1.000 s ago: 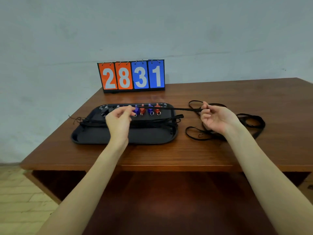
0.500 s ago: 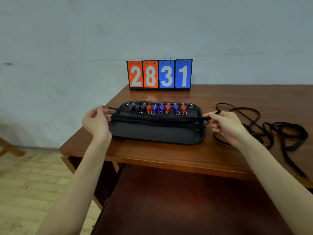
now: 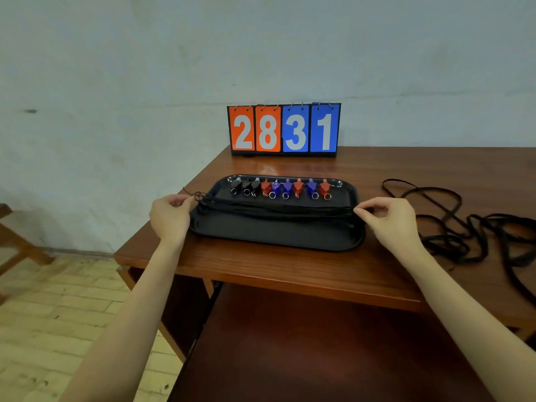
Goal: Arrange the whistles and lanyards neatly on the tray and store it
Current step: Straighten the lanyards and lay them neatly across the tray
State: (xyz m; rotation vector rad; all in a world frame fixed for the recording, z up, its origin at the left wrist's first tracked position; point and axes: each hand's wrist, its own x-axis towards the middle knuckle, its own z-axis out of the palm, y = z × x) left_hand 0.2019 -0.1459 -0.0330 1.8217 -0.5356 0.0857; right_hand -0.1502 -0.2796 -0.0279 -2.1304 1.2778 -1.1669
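— What's the counter [image 3: 290, 271] carrying on my feed?

— It's brown wood, and I see three things lying on it. A black tray [image 3: 275, 236] sits near the front edge. Behind it, at the far edge against the wall, stands a flip scoreboard [image 3: 284, 129] reading 2831.

— And to the right?

— I see a loose tangle of black lanyards [image 3: 464, 227], lying just beside the tray.

- My left hand [image 3: 169, 217]: forearm reaching forward, thumb and forefinger pinched together at the tips, other fingers curled under.
- My right hand [image 3: 388, 220]: forearm reaching forward, thumb and forefinger pinched, back of hand up.
- My hands well apart, level with each other.
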